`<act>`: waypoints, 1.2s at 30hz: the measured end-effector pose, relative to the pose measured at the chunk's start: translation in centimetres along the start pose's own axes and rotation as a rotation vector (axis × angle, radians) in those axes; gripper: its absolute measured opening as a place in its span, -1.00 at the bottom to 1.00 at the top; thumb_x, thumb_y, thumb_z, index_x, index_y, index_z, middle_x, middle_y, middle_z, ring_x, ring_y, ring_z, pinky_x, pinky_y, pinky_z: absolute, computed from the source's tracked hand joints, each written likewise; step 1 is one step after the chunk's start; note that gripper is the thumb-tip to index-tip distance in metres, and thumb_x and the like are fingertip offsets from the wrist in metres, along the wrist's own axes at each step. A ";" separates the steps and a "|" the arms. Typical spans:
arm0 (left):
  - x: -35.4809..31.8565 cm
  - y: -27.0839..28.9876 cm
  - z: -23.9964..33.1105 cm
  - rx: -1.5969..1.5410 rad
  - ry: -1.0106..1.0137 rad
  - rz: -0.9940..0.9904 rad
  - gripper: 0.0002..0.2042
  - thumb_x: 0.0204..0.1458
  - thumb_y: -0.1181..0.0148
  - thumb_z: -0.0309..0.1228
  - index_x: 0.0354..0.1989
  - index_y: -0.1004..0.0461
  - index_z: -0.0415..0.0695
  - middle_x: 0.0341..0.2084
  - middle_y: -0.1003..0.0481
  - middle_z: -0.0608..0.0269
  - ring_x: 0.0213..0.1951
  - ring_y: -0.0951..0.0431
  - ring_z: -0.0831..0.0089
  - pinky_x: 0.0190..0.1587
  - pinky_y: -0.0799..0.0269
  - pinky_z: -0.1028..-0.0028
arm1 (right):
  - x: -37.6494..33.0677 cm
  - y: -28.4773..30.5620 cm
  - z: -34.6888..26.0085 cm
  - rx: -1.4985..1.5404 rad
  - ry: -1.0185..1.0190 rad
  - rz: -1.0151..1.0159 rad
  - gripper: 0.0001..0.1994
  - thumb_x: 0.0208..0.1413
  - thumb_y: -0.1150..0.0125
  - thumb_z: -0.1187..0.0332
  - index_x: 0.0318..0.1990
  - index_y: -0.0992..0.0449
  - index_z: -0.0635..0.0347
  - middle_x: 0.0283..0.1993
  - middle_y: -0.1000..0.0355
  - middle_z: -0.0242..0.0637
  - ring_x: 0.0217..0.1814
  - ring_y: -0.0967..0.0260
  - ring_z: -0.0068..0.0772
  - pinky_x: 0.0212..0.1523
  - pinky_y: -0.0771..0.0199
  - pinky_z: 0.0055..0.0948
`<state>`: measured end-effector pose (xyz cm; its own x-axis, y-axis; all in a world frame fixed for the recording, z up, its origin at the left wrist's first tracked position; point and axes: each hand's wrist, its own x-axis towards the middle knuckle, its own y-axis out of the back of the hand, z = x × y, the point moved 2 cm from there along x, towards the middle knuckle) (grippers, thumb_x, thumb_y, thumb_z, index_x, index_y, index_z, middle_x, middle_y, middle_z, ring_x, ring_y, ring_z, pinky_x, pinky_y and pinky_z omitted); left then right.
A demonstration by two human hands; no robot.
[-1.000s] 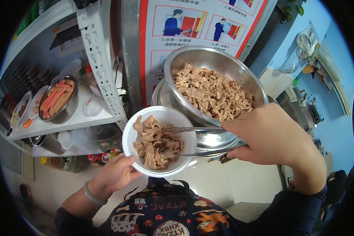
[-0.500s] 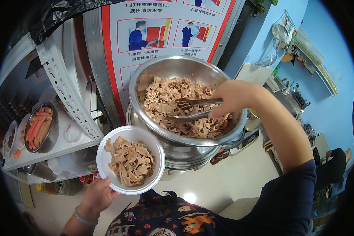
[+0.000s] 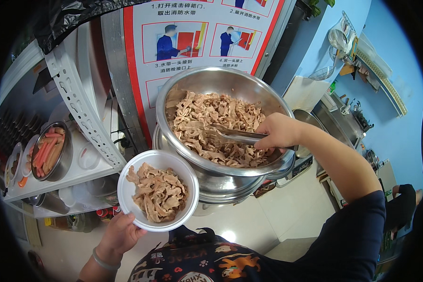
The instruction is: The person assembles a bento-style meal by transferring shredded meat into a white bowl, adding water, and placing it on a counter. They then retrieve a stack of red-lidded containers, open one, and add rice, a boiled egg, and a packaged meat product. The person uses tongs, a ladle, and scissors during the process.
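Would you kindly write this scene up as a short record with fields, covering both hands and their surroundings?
Left hand: holds a white bowl by its lower-left edge
White bowl contents: brown meat slices
Right hand: holds metal tongs
Tong tips: among the meat in a large metal basin; whether they grip any is unclear
White bowl position: left of and nearer the person than the basin
On the left: a white shelf with a small metal bowl of sausages
Beyond the basin: a red-edged poster
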<state>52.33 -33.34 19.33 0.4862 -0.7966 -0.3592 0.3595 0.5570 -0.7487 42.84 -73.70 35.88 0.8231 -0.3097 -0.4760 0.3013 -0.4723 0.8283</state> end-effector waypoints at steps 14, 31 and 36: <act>-0.6 -0.1 -0.1 0.093 0.027 0.052 -0.57 0.15 0.00 -0.39 0.18 -0.16 -0.22 0.00 -0.41 0.09 -0.06 -0.49 0.36 -0.13 -0.52 0.42 | -5.2 -0.8 0.1 0.275 0.067 0.240 -0.77 0.00 -0.26 0.29 -0.26 -0.59 0.26 -0.58 -0.42 -0.35 -0.62 -0.29 -0.60 -0.59 -0.32 -0.53; -1.6 -1.1 0.8 0.221 0.022 0.050 -0.57 0.18 0.08 -0.41 0.21 -0.13 -0.30 0.15 -0.28 0.01 0.17 -0.33 0.22 0.24 -0.23 0.22 | -7.7 -5.2 -10.1 -0.241 0.578 0.245 -0.77 -0.06 -0.27 0.23 -0.47 -0.48 0.22 -0.61 -0.39 -0.09 -0.50 -0.43 -0.04 -0.41 -0.44 -0.18; -1.6 -0.8 0.9 0.196 -0.004 0.013 -0.53 0.17 0.12 -0.46 0.25 -0.05 -0.34 0.19 -0.21 -0.08 0.22 -0.27 0.13 0.29 -0.15 0.14 | -7.6 -6.3 -12.2 -0.434 0.537 0.212 -0.70 -0.09 -0.29 0.16 -0.34 -0.48 0.20 -0.54 -0.47 -0.17 -0.45 -0.47 -0.06 -0.38 -0.46 -0.19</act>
<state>52.00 -32.31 21.02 0.4947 -0.7885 -0.3653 0.5010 0.6023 -0.6215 40.63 -58.29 37.89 0.9744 0.1426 -0.1737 0.1813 -0.0421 0.9825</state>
